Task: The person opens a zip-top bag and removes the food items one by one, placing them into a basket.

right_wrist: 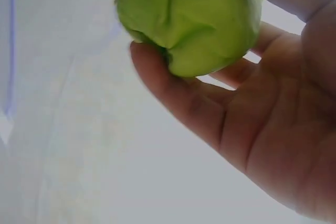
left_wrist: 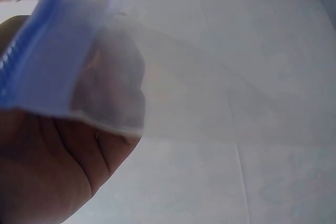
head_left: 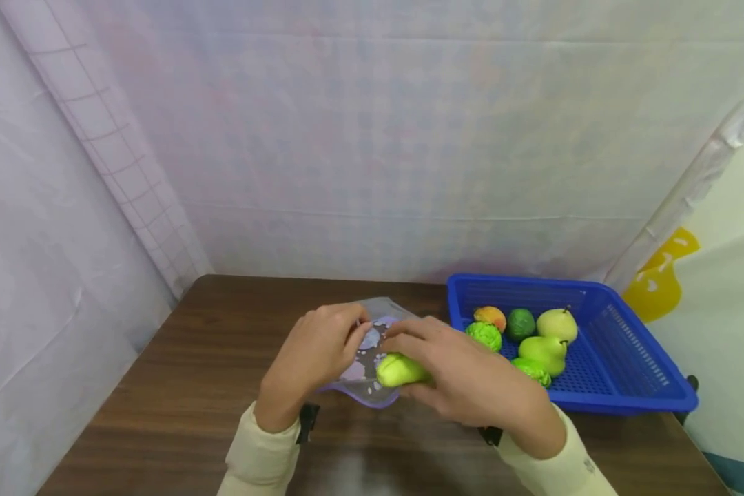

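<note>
My left hand (head_left: 319,348) pinches the edge of a translucent zip bag (head_left: 353,372) with purple trim and a white and purple print. In the left wrist view its fingers show through the clear film beside the bluish zip strip (left_wrist: 39,51). My right hand (head_left: 465,368) grips a light green chayote (head_left: 398,372), fingers on one side and thumb on the other. Deep creases mark the end of the chayote (right_wrist: 189,19) in the right wrist view. From above, the chayote overlaps the bag's right part. The bag's inside is largely hidden by the hands.
A blue plastic basket (head_left: 620,401) stands at the right of the brown wooden table (head_left: 180,386). In it lie pears (head_left: 542,353), small bright green cabbages (head_left: 485,335), a dark green round fruit (head_left: 521,324) and an orange-yellow fruit (head_left: 491,317). A pale curtain (head_left: 372,151) hangs behind.
</note>
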### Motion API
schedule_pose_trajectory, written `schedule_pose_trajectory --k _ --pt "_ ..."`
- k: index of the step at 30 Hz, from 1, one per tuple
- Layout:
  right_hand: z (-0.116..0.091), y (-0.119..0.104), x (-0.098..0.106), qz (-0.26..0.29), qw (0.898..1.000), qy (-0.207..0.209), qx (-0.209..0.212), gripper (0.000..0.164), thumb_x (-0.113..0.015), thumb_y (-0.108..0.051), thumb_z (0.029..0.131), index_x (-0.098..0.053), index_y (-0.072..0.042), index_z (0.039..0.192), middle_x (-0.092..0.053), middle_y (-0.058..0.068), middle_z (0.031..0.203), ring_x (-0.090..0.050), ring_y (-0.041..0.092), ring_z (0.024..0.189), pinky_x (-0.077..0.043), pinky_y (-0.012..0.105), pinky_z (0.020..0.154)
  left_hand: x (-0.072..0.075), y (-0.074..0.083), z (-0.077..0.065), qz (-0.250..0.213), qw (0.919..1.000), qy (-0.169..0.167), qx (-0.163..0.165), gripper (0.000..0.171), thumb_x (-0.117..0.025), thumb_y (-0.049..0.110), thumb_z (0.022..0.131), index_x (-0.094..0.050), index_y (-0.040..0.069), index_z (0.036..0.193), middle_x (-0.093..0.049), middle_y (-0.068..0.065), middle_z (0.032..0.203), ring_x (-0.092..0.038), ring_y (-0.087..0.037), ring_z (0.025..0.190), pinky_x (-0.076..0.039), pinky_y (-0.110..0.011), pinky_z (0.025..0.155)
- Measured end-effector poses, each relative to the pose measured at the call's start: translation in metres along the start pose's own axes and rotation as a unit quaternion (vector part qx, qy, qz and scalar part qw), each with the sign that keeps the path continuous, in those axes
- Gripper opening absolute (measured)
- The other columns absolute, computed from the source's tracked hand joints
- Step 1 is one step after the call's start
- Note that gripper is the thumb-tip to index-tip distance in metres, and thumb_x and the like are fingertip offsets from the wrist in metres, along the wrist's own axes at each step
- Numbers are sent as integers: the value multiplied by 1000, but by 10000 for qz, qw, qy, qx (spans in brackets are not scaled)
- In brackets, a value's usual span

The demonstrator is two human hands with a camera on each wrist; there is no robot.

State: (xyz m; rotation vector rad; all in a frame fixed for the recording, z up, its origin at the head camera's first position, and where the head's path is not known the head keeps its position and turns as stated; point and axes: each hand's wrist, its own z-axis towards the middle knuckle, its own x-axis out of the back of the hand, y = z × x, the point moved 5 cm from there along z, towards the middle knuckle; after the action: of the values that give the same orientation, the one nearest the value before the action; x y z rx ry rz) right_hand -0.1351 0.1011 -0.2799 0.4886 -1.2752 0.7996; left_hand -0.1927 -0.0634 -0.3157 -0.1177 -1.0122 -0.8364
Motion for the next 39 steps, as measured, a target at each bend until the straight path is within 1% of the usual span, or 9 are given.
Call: schedule_pose_trajectory --k 4,7,11,15,18,22,27,33,39 --pt "-9 13 27 -197 9988 450 7 48 -82 -31 85 -63 -20 129 -56 -5 136 -59 12 115 -54 35 93 1 -1 0 107 9999 55 51 7 -67 20 97 -70 17 91 -69 7 84 -57 -6 68 -49 -29 60" --pt "-16 28 45 -283 9977 589 -168 43 -81 -29 86 -64 -21 124 -57 -7 131 -61 8 105 -55 34 87 2 -1 0 115 9999 112 48 7 -68 19 96 -70 16 90 -69 6 83 -59 -7 69 -51 -31 61" --pt "-26 54 70 -381 9967 488 -533 34 -78 -27 89 -64 -21 120 -59 -8 122 -60 7 94 -55 34 81 1 -2 -1 127 9998 164 24 7 -69 19 95 -70 16 89 -69 6 82 -58 -7 67 -49 -31 60" --pt "-37 85 85 -675 9920 168 -1053 33 -77 -27 90 -64 -19 119 -60 -3 116 -58 10 87 -54 36 76 0 -2 -4 109 9999 76 62 7 -69 19 95 -70 15 90 -68 6 81 -54 -6 65 -47 -28 59" --pt "-48 110 87 -886 9852 -161 -1461 36 -77 -26 89 -64 -16 121 -61 2 116 -59 15 88 -53 40 77 -1 -2 -6 93 9999 28 73 7 -69 18 95 -71 14 91 -67 6 80 -53 -6 65 -47 -27 58" --pt "-63 148 86 -904 9766 -559 -1872 45 -77 -29 89 -63 -10 128 -64 10 124 -64 29 104 -52 53 88 0 -2 -6 126 9999 98 36 7 -69 18 95 -71 13 90 -68 6 80 -55 -6 65 -48 -27 59" --pt "-76 206 91 -767 9696 -783 -2186 51 -78 -29 88 -65 0 128 -69 18 121 -65 39 107 -50 59 89 3 -2 -4 134 9998 137 42 7 -69 18 95 -71 13 91 -68 7 81 -55 -6 65 -48 -28 58" --pt "-95 267 89 -814 9566 -909 -2647 49 -81 -26 84 -69 4 121 -72 18 107 -66 31 90 -52 54 79 5 -4 -1 77 9999 118 38 8 -68 18 96 -71 14 91 -67 8 81 -53 -5 65 -46 -26 58" --pt "-120 302 76 -616 9468 -1002 -2996 44 -83 -27 80 -72 4 110 -72 20 98 -65 31 84 -51 51 75 9 -4 1 54 9999 111 52 8 -68 19 96 -71 13 91 -66 7 79 -53 -7 65 -46 -27 58"
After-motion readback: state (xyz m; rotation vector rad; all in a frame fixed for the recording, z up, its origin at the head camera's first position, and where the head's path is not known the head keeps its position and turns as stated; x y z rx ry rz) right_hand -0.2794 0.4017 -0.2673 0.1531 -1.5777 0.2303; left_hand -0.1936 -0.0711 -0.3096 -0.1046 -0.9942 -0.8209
